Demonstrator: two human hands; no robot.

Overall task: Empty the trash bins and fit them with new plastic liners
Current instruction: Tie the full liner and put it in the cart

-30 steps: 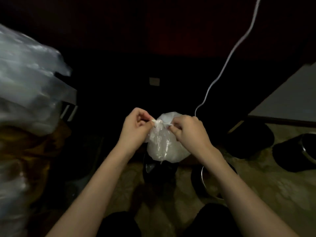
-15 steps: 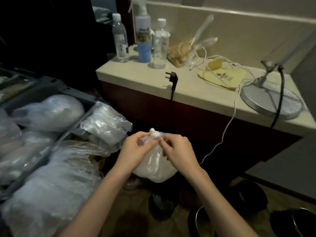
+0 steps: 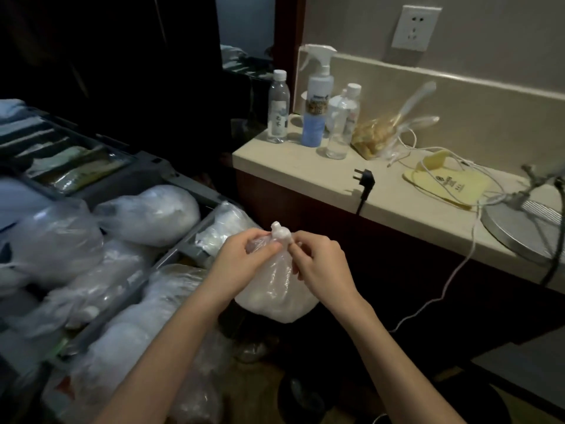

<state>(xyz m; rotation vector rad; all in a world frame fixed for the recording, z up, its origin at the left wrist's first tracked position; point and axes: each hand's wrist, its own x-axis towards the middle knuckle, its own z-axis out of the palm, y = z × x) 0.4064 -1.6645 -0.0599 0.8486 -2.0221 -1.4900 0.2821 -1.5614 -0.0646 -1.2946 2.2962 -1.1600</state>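
The bag point(image 3: 275, 289) looks cloudy, translucent white to me, and its knot point(image 3: 281, 234) solid white. The counter point(image 3: 305, 166) is pale cream over a dark reddish-brown cabinet front point(image 3: 290, 203). The spray bottle point(image 3: 316, 117) has a white head and blue liquid in its lower half. I read the plug point(image 3: 365, 179) as black, the cable point(image 3: 449, 286) white, the pouch point(image 3: 446, 186) yellow with small dark print. The lamp base point(image 3: 526, 237) is silver-grey with fine parallel ridges. The cart frame point(image 3: 189, 182) is grey.

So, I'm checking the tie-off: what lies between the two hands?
The knotted neck of the trash bag, as the head view shows. The left hand and right hand both pinch it.
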